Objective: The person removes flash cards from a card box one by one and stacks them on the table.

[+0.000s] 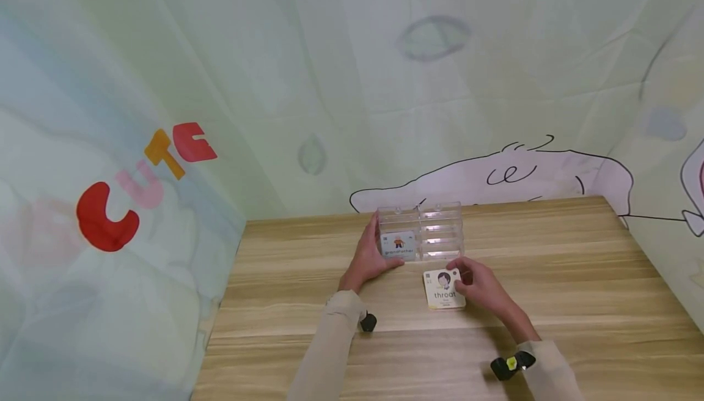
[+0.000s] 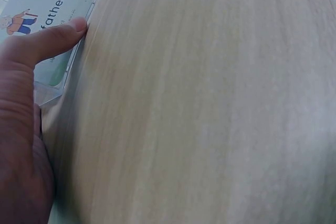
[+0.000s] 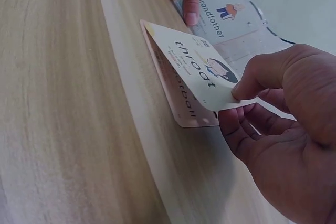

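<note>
Near the far edge of the table (image 1: pixel 577 279), my left hand (image 1: pixel 370 257) grips the box (image 1: pixel 442 241) while my right hand (image 1: pixel 481 285) pinches the throat card (image 3: pixel 197 69) before it, best lifted gently off the pink card (image 3: pixel 186 102).

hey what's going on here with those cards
A person's right hand pinches a "throat" card by one edge, tilted above a pink card. Their left hand holds the left side of a clear plastic case on the wooden table. A "grandfather" card sits in the case's left half.
</note>
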Demonstrator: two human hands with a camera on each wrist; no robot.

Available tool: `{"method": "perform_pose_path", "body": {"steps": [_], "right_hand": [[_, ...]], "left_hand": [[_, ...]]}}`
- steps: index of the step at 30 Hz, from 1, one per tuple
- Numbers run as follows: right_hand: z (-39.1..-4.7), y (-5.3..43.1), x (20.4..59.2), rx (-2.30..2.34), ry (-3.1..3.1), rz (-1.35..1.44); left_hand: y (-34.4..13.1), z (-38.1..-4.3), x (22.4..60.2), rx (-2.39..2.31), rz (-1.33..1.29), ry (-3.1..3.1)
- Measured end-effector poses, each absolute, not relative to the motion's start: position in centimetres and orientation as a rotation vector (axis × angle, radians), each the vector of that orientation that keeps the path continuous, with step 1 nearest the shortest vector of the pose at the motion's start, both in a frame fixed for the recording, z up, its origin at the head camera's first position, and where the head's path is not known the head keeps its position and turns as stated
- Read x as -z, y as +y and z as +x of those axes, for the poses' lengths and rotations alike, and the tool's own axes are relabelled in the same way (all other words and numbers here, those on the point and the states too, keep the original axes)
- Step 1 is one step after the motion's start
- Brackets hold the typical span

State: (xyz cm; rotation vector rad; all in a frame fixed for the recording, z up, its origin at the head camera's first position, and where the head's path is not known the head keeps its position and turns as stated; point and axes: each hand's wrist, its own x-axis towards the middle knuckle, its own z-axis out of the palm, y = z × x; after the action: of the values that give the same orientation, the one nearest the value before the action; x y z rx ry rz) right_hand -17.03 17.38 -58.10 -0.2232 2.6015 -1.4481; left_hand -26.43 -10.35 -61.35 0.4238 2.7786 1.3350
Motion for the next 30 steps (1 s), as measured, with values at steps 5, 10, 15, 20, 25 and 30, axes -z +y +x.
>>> {"method": "perform_pose_path", "body": {"steps": [5, 10, 15, 20, 25, 30], "right_hand": [[-16.87, 17.18, 58.30, 1.433, 2.607, -0.230], [-16.87, 17.02, 58.43, 1.407, 2.607, -0.223], [-16.91, 16.94, 58.49, 1.394, 2.615, -0.250], [-16.86, 16.94, 58.57, 1.366, 2.667, -0.316], [-16.83, 16.97, 58.71, 1.315, 2.748, -0.386], [-16.81, 16.91, 58.62, 1.272, 2.796, -0.415]], "left_hand": [[-10.31, -26.37, 61.32, -1.331, 0.427, 2.784], [-10.29, -26.34, 61.29, -1.335, 0.409, 2.774], [-10.30, -26.40, 61.30, -1.334, 0.406, 2.772], [-10.32, -26.42, 61.23, -1.343, 0.410, 2.764], [-10.37, -26.40, 61.16, -1.334, 0.409, 2.766], [-10.38, -26.32, 61.09, -1.331, 0.413, 2.768]]}}
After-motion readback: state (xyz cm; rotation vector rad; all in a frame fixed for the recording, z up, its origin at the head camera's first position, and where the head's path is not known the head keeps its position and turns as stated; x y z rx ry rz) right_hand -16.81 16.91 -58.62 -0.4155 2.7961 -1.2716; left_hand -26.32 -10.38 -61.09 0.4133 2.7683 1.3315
